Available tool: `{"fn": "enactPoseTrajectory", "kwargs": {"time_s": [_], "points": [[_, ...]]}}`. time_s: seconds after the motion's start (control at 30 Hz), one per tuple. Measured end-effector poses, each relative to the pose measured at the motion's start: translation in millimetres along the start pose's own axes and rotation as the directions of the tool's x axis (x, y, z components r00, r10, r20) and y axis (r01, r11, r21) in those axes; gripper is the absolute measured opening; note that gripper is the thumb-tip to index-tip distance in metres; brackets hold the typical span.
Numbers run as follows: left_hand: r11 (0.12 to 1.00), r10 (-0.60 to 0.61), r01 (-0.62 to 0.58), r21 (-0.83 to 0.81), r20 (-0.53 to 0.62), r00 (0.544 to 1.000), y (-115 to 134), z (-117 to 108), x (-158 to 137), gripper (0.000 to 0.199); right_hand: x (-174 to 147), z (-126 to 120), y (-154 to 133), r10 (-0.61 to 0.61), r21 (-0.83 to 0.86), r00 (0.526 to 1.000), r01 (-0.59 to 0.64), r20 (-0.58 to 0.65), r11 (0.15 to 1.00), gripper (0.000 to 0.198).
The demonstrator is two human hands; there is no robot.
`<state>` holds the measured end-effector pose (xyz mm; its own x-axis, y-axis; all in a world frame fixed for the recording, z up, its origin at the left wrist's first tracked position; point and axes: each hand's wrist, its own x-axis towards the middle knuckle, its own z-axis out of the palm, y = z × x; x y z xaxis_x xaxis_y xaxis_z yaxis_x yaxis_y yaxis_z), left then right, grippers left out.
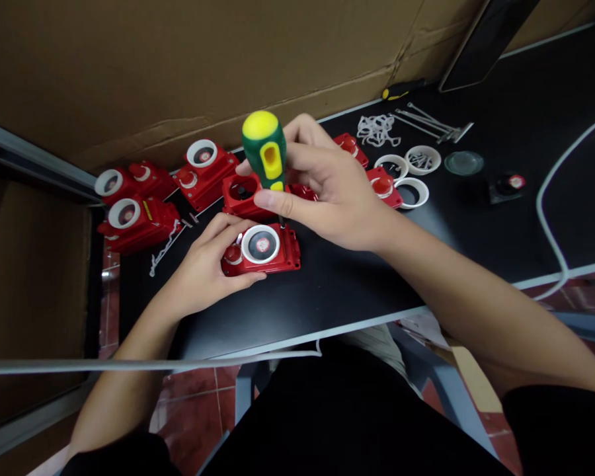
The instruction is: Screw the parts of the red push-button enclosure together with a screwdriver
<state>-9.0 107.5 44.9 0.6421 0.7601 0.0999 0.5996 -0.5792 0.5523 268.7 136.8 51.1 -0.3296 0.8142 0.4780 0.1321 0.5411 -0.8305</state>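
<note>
My right hand (322, 188) grips a screwdriver with a green and yellow handle (264, 151), held upright with its shaft pointing down at the top right corner of a red plastic housing (283, 251). That housing carries a white ring around a dark round centre and lies flat on the black table (357, 284). My left hand (205, 264) clasps the housing from its left side and front. Just behind it sits an open red housing (238, 195) with a dark round hole.
Three finished red housings (139, 221) stand at the left rear. More red parts (383, 182), white rings (412, 192), a pile of white gaskets (377, 129), metal rods (434, 122) and a clear lens (463, 162) lie at the right rear. A cardboard wall (178, 66) backs the table. A white cable (550, 231) runs at right.
</note>
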Motion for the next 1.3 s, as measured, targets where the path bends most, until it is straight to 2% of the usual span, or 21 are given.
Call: {"fn": "enactPoseTrajectory", "kwargs": {"time_s": [0.1,0.23,0.33,0.43,0.5,0.67,0.8,1.0,1.17,1.3], "points": [[1.000,0.005,-0.005,-0.003,0.000,1.000,0.8,-0.6,-0.2,0.067,1.5,-2.2,-4.5,-0.024,0.016,1.000,0.024,-0.020,1.000,0.032],[1.000,-0.017,0.017,-0.002,0.009,1.000,1.4,-0.8,0.0,0.067,1.7,-2.3,-10.3,-0.015,0.163,1.000,0.018,-0.020,0.986,0.046],[0.999,-0.034,0.034,0.010,0.015,0.999,0.4,-0.5,0.1,0.069,2.0,-4.7,-11.0,-0.012,0.101,0.999,0.009,0.031,0.995,0.042],[0.999,-0.035,0.035,0.018,0.014,0.999,-0.8,-0.3,-0.4,0.071,3.3,-7.1,-8.0,-0.029,-0.013,1.000,0.029,0.007,0.999,0.034],[0.999,-0.029,0.029,0.014,0.013,0.999,-0.8,-0.5,-0.9,0.070,4.3,-6.9,-5.0,-0.008,-0.024,1.000,0.008,-0.023,1.000,0.033],[1.000,-0.007,0.007,-0.005,0.006,1.000,0.7,-0.8,-1.2,0.066,3.7,-1.5,-1.6,-0.011,0.187,1.000,0.016,-0.027,0.982,0.060],[1.000,0.008,-0.008,-0.017,-0.002,1.000,0.6,0.0,-0.4,0.065,0.9,-0.2,-5.5,-0.026,0.289,0.999,0.013,0.040,0.957,0.055],[1.000,-0.003,0.003,-0.014,0.002,1.000,2.3,-1.3,0.0,0.064,0.4,-2.4,-10.6,0.000,0.231,0.998,-0.013,0.057,0.973,0.056],[1.000,0.002,-0.002,-0.014,0.003,1.000,2.8,-0.7,0.3,0.064,1.0,-2.6,-10.4,-0.055,0.266,0.998,0.057,-0.013,0.962,0.061],[1.000,0.018,-0.018,-0.003,-0.009,1.000,1.3,-0.1,-0.4,0.064,1.5,-2.4,-9.4,-0.114,0.292,0.993,0.120,-0.037,0.949,0.051]]}}
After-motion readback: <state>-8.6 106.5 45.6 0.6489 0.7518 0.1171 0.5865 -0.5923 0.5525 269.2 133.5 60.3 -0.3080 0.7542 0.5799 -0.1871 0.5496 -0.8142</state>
